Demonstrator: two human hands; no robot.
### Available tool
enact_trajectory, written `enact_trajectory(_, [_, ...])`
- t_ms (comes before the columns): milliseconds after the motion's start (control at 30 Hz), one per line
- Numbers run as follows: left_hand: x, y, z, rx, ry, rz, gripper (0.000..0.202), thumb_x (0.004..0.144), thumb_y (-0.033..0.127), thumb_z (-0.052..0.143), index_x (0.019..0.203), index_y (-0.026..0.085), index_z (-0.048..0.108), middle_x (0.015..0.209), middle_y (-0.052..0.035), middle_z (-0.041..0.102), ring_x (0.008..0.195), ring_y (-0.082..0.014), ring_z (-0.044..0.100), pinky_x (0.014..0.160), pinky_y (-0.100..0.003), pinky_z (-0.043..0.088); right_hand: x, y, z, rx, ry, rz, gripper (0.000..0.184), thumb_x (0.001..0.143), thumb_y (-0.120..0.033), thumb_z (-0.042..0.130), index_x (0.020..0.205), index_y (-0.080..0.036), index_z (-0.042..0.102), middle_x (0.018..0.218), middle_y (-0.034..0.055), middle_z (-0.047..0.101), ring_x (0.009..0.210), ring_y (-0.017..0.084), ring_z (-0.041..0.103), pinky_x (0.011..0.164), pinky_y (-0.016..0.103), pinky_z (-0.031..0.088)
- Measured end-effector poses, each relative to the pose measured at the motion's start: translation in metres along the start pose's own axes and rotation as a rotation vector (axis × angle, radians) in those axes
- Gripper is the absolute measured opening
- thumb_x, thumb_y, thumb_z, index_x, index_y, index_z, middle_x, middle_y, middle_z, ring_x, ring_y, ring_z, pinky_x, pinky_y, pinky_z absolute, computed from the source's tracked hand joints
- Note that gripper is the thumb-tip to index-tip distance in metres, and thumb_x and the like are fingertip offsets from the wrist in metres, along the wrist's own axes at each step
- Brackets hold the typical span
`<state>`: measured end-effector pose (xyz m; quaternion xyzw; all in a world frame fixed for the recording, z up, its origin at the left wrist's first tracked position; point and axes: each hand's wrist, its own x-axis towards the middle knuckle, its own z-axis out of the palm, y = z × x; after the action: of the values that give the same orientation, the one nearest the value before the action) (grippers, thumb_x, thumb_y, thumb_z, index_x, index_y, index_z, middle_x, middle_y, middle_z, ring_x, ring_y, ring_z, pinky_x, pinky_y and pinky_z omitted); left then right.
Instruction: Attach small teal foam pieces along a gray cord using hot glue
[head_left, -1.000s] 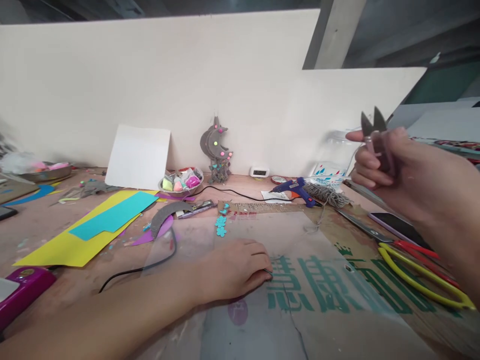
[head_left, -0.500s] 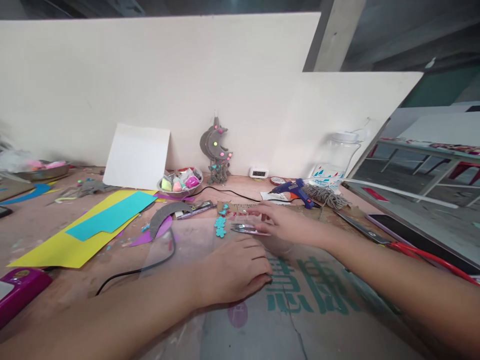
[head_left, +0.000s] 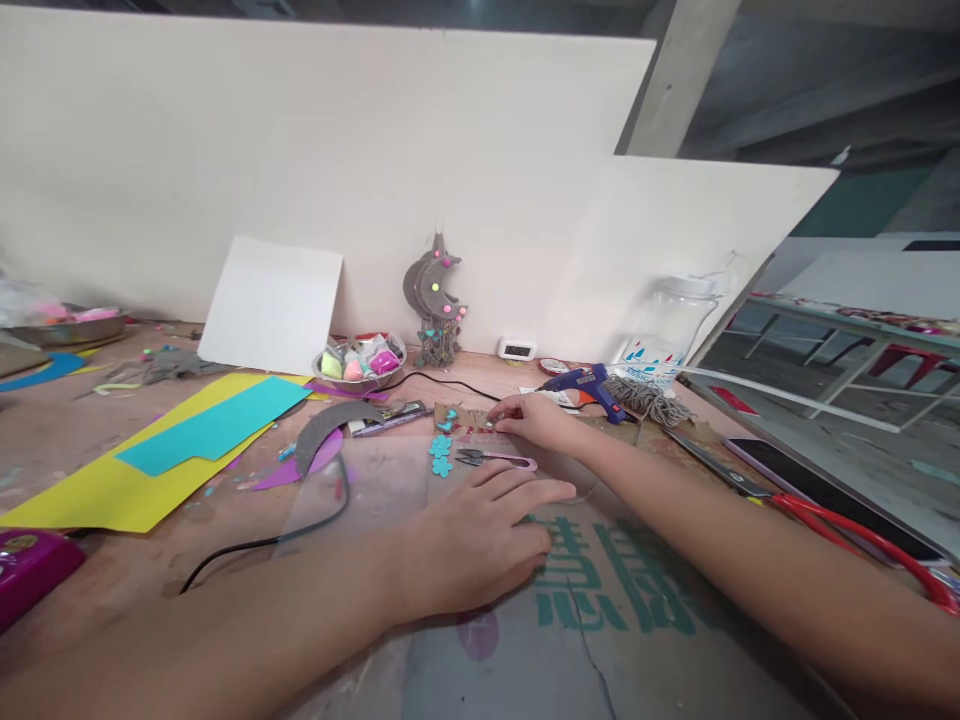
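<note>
My left hand (head_left: 484, 530) hovers low over the plastic-covered mat (head_left: 450, 660), fingers apart, index stretched to the right, nothing visible in it. Farther forward, my right hand (head_left: 536, 420) reaches to a brown cardboard strip (head_left: 469, 420). Its thumb and fingertips are slightly apart at the strip's right end, beside a tiny pale bit. Between the hands lie pink-handled thread snips (head_left: 496, 459), touched by neither hand. Turquoise felt flowers (head_left: 442, 466) rest left of the snips, and small turquoise pieces (head_left: 448, 420) sit on the strip. A thin grey thread (head_left: 592, 660) runs down the mat.
A blue glue gun (head_left: 585, 381) and grey yarn (head_left: 649, 398) lie beyond my right hand. Red-handled scissors (head_left: 817, 515) and a phone (head_left: 832, 495) are at right. Left are yellow and turquoise sheets (head_left: 217, 430), a grey crescent (head_left: 330, 430) and a clay bowl (head_left: 364, 365).
My right hand has left the thread snips, which now lie on the mat, and moved forward to the cardboard strip. My left hand has lifted its index finger outward.
</note>
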<state>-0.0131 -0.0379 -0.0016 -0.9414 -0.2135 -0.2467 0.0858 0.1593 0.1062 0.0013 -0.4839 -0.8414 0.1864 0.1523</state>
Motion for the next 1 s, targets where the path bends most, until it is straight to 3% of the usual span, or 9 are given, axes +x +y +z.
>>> enact_trajectory(467, [0.001,0.0,-0.003,-0.001,0.01,0.008,0.021,0.089,0.024,0.045,0.081,0.018,0.063,0.137,-0.0028,0.048,0.121,-0.0212,0.046,0.107,-0.039,0.032,0.004,-0.016,0.015,-0.003,0.046,0.11,0.011,0.078,-0.017,0.055,0.082,-0.016,0.065,0.068,0.0025,0.065,0.057,0.01,0.053,0.053,0.02,0.036])
enact_trajectory(700, [0.0,-0.001,-0.001,0.0,-0.014,0.001,0.02,0.089,0.024,0.045,0.082,0.018,0.063,0.137,-0.0018,0.048,0.123,-0.0223,0.044,0.107,-0.039,0.032,0.002,-0.009,-0.001,0.024,0.014,0.071,0.025,0.087,-0.022,0.044,0.097,-0.013,0.065,0.068,0.0025,0.064,0.055,0.009,0.052,0.054,0.019,0.04])
enact_trajectory(1000, [0.001,-0.001,-0.001,-0.034,0.002,0.002,0.021,0.089,0.024,0.045,0.082,0.018,0.064,0.134,-0.0036,0.05,0.12,-0.0215,0.046,0.103,-0.04,0.035,-0.002,-0.013,0.002,-0.117,0.033,-0.023,0.019,0.08,-0.023,0.055,0.091,-0.018,0.07,0.079,0.0042,0.068,0.067,0.014,0.057,0.061,0.022,0.039])
